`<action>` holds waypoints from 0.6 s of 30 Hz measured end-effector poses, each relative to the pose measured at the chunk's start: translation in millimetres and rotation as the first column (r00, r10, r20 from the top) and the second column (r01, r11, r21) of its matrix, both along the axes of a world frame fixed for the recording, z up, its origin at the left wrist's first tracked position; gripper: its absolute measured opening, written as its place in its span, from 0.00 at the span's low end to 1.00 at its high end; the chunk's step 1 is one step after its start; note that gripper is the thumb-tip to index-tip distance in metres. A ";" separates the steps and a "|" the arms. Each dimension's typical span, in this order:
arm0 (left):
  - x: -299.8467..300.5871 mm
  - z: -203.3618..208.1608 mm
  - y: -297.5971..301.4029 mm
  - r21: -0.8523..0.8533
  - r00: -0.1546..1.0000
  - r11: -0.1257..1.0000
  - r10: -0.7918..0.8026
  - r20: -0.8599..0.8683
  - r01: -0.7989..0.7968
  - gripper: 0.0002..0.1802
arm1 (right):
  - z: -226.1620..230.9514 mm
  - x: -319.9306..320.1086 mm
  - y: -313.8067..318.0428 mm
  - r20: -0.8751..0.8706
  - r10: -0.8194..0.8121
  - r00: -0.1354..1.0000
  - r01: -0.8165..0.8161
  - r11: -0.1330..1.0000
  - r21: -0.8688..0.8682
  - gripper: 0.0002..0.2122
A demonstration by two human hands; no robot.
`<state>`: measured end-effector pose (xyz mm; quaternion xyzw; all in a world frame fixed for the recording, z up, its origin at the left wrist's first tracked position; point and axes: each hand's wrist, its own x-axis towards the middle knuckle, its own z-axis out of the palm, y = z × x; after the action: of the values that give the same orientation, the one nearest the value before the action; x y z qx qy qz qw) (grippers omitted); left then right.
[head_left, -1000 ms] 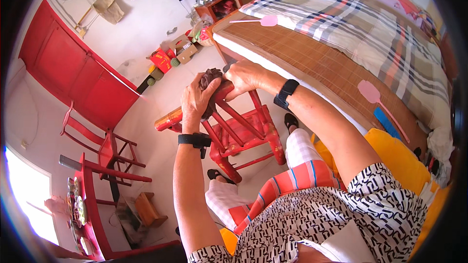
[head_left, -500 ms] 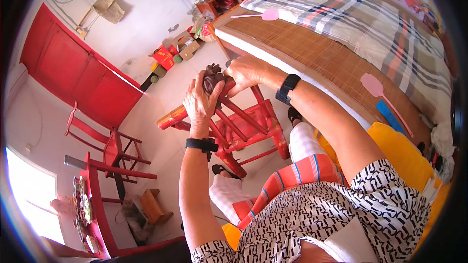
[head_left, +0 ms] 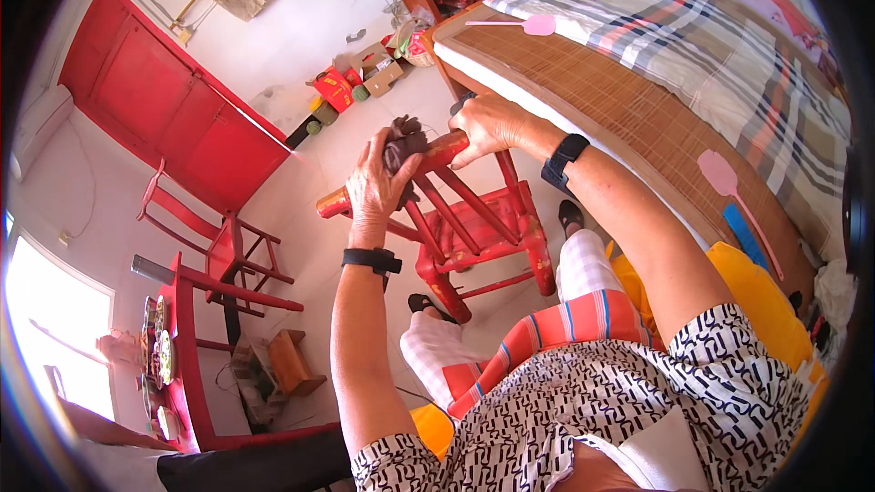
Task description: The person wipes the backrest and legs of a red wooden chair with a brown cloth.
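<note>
A worn red wooden chair [head_left: 481,211] stands in front of my legs, its top rail toward my hands. My left hand [head_left: 372,184] is closed round a crumpled dark brown cloth [head_left: 404,142], which lies against the middle of that rail. Part of the cloth is hidden behind my fingers. My right hand [head_left: 492,128] grips the right end of the rail, thumb below and fingers over the top. Just past its fingertips shows a small dark thing [head_left: 462,103] that I cannot make out. Yellowish wood shows at the rail's left end.
A bed [head_left: 583,91] with a woven mat runs along the right, bearing two pink fly swatters [head_left: 718,173]. Another red chair [head_left: 226,251] and a red table [head_left: 187,346] with plates stand left. Cardboard boxes [head_left: 378,73] sit by the far wall. A red door [head_left: 169,114] is far left.
My right hand has slid right along the rail, away from the cloth, baring the rail between my hands. My left hand stays on the cloth. The whole view has shifted slightly.
</note>
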<state>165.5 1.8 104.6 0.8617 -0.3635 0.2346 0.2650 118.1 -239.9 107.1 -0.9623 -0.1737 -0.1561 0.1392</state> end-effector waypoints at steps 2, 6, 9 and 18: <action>4.2 0.9 10.1 -0.018 0.999 0.999 0.034 -0.033 -0.034 0.33 | -0.5 0.0 -1.9 0.008 -0.002 1.000 0.002 1.000 -0.004 0.27; 24.9 -5.3 44.5 -0.048 0.994 0.996 0.077 -0.076 -0.081 0.31 | -2.6 2.4 -0.4 0.012 0.008 1.000 -0.008 1.000 0.010 0.27; 33.6 -4.7 59.3 -0.038 0.985 0.991 0.126 -0.117 -0.132 0.33 | -5.3 3.7 -3.8 0.033 0.015 0.999 -0.016 1.000 0.018 0.27; 49.7 -6.5 91.3 -0.164 0.969 0.972 0.134 -0.208 -0.170 0.34 | 0.7 1.7 0.3 0.008 0.003 1.000 -0.003 1.000 -0.018 0.28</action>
<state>215.2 93.0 98.1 0.8784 -0.2456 0.2003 0.3576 119.8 -239.6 107.8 -0.9626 -0.1773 -0.1583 0.1300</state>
